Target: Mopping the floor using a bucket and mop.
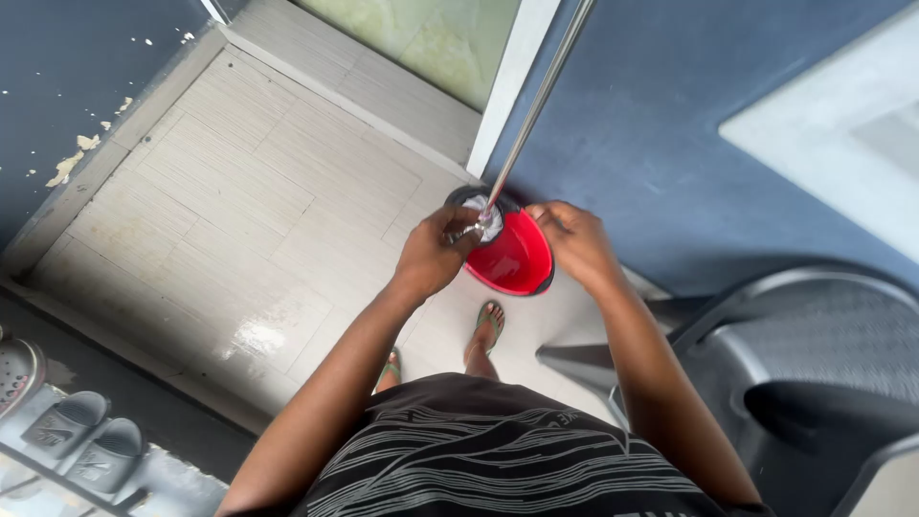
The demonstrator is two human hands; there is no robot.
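A red mop bucket [517, 260] with a dark rim stands on the pale tiled floor [239, 201], just beyond my sandalled feet. A metal mop pole [536, 101] rises from its spinner basket toward the top of the view. My left hand [433, 254] is closed around the lower end of the pole, at the white mop head inside the basket. My right hand [572, 239] rests at the bucket's right rim, its fingers curled; whether it grips anything is hidden.
A dark grey plastic chair [814, 354] stands close at the right. A blue wall [670, 124] and a white door frame [512, 77] lie behind the bucket. Grey slippers [81, 436] sit on a ledge at bottom left. A wet patch shines on the tiles.
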